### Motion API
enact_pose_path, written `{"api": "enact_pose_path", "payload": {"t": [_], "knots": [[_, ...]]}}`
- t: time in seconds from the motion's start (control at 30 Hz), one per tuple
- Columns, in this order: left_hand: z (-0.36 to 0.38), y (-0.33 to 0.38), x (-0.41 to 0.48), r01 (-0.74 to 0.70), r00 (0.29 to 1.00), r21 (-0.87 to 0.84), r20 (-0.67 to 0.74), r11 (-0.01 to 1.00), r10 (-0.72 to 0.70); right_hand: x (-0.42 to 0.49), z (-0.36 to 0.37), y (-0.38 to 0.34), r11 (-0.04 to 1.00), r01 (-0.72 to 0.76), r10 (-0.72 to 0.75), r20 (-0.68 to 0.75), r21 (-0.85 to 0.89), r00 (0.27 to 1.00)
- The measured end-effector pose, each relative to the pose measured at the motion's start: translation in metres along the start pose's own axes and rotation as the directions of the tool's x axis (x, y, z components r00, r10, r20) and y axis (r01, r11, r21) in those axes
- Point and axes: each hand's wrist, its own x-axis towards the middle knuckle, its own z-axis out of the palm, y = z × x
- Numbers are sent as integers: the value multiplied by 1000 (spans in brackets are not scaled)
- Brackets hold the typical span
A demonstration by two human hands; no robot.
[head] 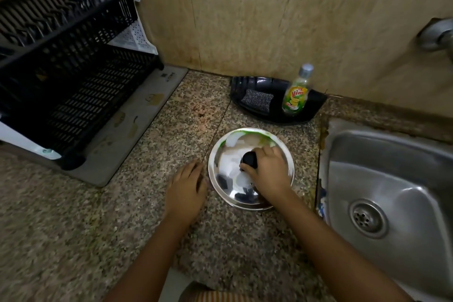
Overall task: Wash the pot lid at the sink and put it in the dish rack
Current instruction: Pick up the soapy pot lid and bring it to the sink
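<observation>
— Black knob [250, 159] — is it held?
— Yes, the right hand [268, 170] has its fingers closed round it; the steel lid [226, 154] lies on the counter [137, 203], left of the sink [392, 179].
— The left hand [187, 187]?
— Flat, fingers loose, beside the rim.

Dim, warm indoor light washes the scene, with no strong source in view; the lid [247, 167] carries the brightest patches, white glare and dark reflections across its steel; the sink [392, 179] shows soft highlights on its basin walls; shadows under the rack [61, 56] are deep and swallow detail; wide-angle distortion bends the wall tiles and rack toward the frame edges; the tap [438, 34] at right and the bottle [296, 93] are smeared by blur; the counter [73, 228] grain looks soft and noisy.
</observation>
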Motion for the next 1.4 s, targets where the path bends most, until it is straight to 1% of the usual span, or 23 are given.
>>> {"api": "enact_pose_path", "payload": {"t": [0.03, 0.07, 0.1, 0.13, 0.17, 0.2, 0.23, 0.3, 0.33, 0.37, 0.53, 0.6, 0.67, 0.73, 0.8, 0.87, 0.93, 1.0, 1.07, 1.17, 1.27, 1.33, 1.4], "knots": [[-4, 3, 0, 1, 999, -86, -38, 996, -5, -3, -4, -1, 999, 32, -31, -38, 29, 999], [-5, 5, 3, 28, 997, -231, -68, 973, -45, -7, -10, -2, 995, 71, -65, -86, 70, 994], [-10, 13, 3, 63, 988, -413, -100, 908, -114, -10, -17, -2, 987, 113, -96, -145, 111, 985], [-11, 19, 5, 120, 975, -613, -75, 781, -209, -13, -23, -1, 979, 151, -120, -203, 141, 972], [-17, 30, 8, 176, 959, -761, -9, 624, -282, -17, -28, 1, 972, 177, -135, -253, 154, 958], [-23, 41, 12, 243, 942, -848, 90, 471, -323, -21, -32, 4, 969, 194, -144, -291, 153, 946], [-24, 50, 18, 306, 929, -882, 195, 359, -314, -25, -36, 8, 970, 197, -143, -321, 144, 936], [-24, 71, 26, 377, 918, -915, 348, 142, -191, -31, -45, 17, 975, 183, -126, -368, 125, 921], [-22, 84, 29, 395, 913, -915, 381, 79, -145, -34, -49, 25, 978, 172, -114, -388, 117, 915], [-20, 99, 33, 379, 920, -924, 372, 44, -123, -37, -55, 35, 981, 157, -99, -402, 114, 910], [0, 191, 37, 249, 946, -968, 240, 15, -216, -55, -91, 101, 994, 54, -6, -449, 94, 894], [6, 235, 32, 214, 948, -976, 199, 35, -249, -66, -108, 133, 995, 19, 25, -435, 98, 900], [12, 275, 25, 210, 939, -977, 190, 40, -288, -82, -128, 167, 976, 8, 88, -434, 216, 897], [17, 315, 15, 253, 917, -967, 247, -21, -313, -99, -150, 206, 932, -4, 183, -461, 362, 868], [25, 345, 8, 291, 890, -952, 306, -95, -338, -114, -164, 246, 903, -30, 261, -493, 428, 830], [37, 367, 5, 308, 861, -940, 340, -145, -378, -126, -173, 281, 837, -32, 350, -490, 546, 798], [50, 389, 0, 294, 832, -941, 337, -166, -441, -138, -181, 310, 699, -11, 454, -432, 715, 779], [55, 406, -6, 311, 819, -931, 364, -189, -443, -146, -189, 329, 570, -21, 529, -348, 821, 774], [50, 423, -16, 358, 820, -918, 396, -170, -414, -147, -200, 346, 472, -50, 588, -272, 880, 762], [43, 442, -21, 361, 851, -928, 366, -86, -378, -138, -217, 367, 324, -118, 658, -134, 939, 741], [37, 459, -15, 344, 877, -939, 324, -6, -354, -119, -234, 383, 208, -120, 688, -58, 971, 724], [30, 469, -9, 345, 891, -937, 312, 46, -328, -99, -247, 391, 187, -92, 705, -68, 978, 706], [22, 478, -4, 317, 909, -944, 273, 95, -314, -76, -260, 397, 225, -54, 715, -127, 973, 687]]}}
